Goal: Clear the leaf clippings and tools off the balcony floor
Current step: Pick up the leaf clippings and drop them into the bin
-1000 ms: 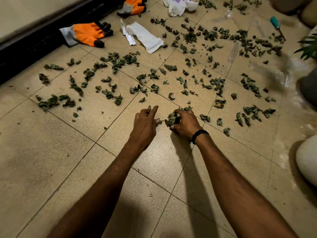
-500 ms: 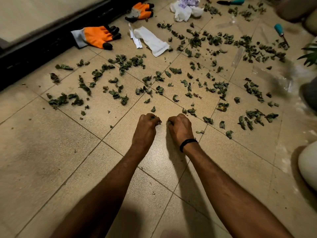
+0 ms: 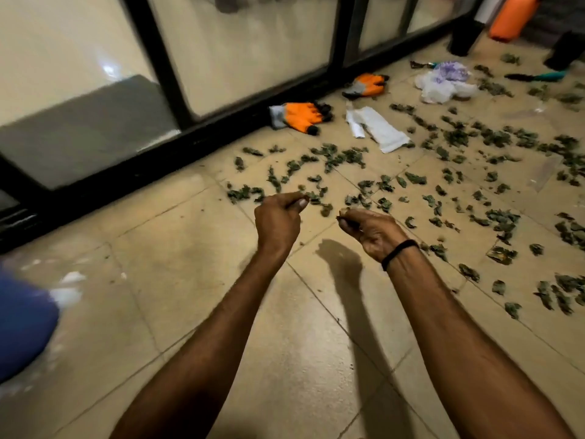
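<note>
Holding both hands up off the tiled floor (image 3: 190, 296), I have my left hand (image 3: 278, 218) curled into a loose fist, with the thumb pressed against the fingertips and a green scrap showing at the tips. My right hand (image 3: 372, 231) is curled shut around a small wad of leaf, bits of which poke out past the knuckles. A black band (image 3: 399, 253) sits on that wrist. The leaf clippings (image 3: 343, 155) lie scattered over the tiles beyond my hands and away to my right, thickest toward the far right. Past them, near the black frame of the glass door (image 3: 253, 99), lies the nearer orange glove (image 3: 299, 117), with a second orange glove (image 3: 365, 84) farther along the same frame. A strip of white cloth (image 3: 380, 129) lies just beside the nearer glove, and a crumpled white bag (image 3: 443, 83) sits farther back. A teal-handled tool (image 3: 538, 77) lies on the floor beyond the bag. At my far left there is a blurred blue shape (image 3: 22, 324); I cannot tell what it is
</note>
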Demonstrator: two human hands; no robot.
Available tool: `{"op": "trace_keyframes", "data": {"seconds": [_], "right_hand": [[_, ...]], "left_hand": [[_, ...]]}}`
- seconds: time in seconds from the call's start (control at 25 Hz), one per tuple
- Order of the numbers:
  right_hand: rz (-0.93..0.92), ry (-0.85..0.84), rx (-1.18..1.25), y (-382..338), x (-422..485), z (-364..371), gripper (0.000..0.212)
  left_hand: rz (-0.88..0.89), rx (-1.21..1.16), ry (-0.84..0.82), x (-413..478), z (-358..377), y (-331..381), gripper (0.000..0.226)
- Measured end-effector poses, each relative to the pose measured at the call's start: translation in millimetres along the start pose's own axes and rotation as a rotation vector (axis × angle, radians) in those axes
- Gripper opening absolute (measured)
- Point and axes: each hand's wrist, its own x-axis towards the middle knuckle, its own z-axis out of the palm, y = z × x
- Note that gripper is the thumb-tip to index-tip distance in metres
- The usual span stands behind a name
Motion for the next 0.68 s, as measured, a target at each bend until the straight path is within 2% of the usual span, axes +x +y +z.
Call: {"op": "trace_keyframes", "data": {"seconds": [0.12, 0.24, 0.4, 0.52, 0.56, 0.64, 0.68], "right_hand": [[0.044, -0.276, -0.035, 8.9, -26.8, 102.2, 0.004], [0.057, -0.583, -0.071, 39.4, -80.3, 216.9, 0.01], [0.043, -0.98, -0.155, 92.0, -182.0, 341.0, 0.012], [-0.158, -1.046, -0.347, 144.7, -234.1, 408.9, 0.01], [-0.272, -1.037, -0.462, 163.1, -244.6, 425.6, 0.013], [-0.448, -1.055, -0.743, 195.7, -257.5, 447.8, 0.03], [-0.426, -1.096, -0.859, 205.2, -261.6, 451.5, 0.039]], "left_hand": [[-0.002, -0.085, 0.182, 9.6, -103.0, 25.1, 0.015], [0.061, -0.069, 0.424, 5.8, -223.4, 37.6, 0.017], [0.052, 0.072, 0.762, -31.4, -386.8, 23.3, 0.023], [-0.064, 0.202, 1.011, -64.7, -473.0, -9.8, 0.03], [-0.138, 0.231, 1.041, -73.1, -489.4, -22.4, 0.029], [-0.343, 0.26, 0.943, -84.6, -505.7, -46.4, 0.028], [-0.431, 0.24, 0.855, -88.8, -508.6, -56.4, 0.027]]}}
